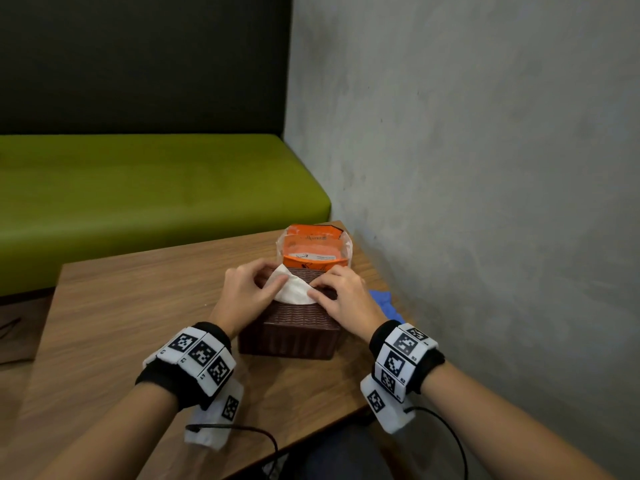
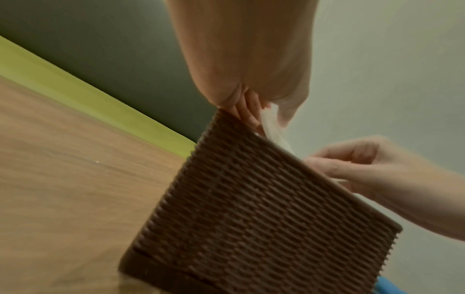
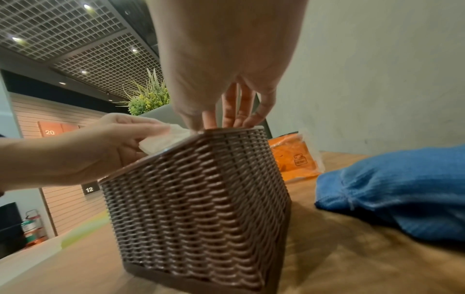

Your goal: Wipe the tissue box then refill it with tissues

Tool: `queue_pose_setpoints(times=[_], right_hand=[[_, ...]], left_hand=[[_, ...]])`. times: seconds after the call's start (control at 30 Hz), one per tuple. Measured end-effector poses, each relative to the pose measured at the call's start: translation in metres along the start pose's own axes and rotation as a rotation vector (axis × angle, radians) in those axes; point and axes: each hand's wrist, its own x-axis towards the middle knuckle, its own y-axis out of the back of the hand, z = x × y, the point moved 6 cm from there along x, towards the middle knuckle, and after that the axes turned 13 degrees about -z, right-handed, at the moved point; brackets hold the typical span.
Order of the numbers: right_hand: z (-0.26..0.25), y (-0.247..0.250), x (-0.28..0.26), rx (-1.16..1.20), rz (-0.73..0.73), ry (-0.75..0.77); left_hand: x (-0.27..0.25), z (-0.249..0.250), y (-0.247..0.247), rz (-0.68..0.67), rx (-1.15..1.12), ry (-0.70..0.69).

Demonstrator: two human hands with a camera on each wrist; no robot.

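Note:
A brown woven tissue box (image 1: 291, 329) stands on the wooden table (image 1: 121, 323), and a white tissue (image 1: 294, 291) pokes out of its top. My left hand (image 1: 273, 282) pinches the tissue's left side between thumb and fingers; the left wrist view shows the same pinch (image 2: 264, 117) on the tissue (image 2: 274, 131). My right hand (image 1: 317, 289) is on the box top with bent fingers and pinches the tissue's right edge. Seen from the right wrist, the right hand's fingertips (image 3: 234, 121) touch the box (image 3: 196, 199) at its top rim. The opening in the box top is hidden.
An orange pack of tissues (image 1: 315, 252) lies just behind the box. A blue cloth (image 1: 384, 304) is bunched at the box's right, close to the grey wall (image 1: 485, 168). A green bench (image 1: 138, 188) runs beyond the table's far edge.

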Motion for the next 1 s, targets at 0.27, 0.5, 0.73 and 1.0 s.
queue_pose_setpoints(times=[0.27, 0.5, 0.73, 1.0], right_hand=[[-0.004, 0.001, 0.0, 0.005, 0.067, -0.023], [-0.004, 0.0, -0.004, -0.012, 0.064, -0.02], [-0.001, 0.0, -0.005, 0.014, 0.054, -0.017], [0.001, 0.003, 0.003, 0.142, 0.055, -0.176]], left_hand=[[-0.001, 0.0, -0.005, 0.02, 0.02, 0.019], [-0.002, 0.003, -0.007, 0.007, 0.062, -0.03], [0.02, 0.015, -0.005, 0.002, 0.117, -0.132], [0.065, 0.013, -0.018, -0.361, 0.168, -0.049]])
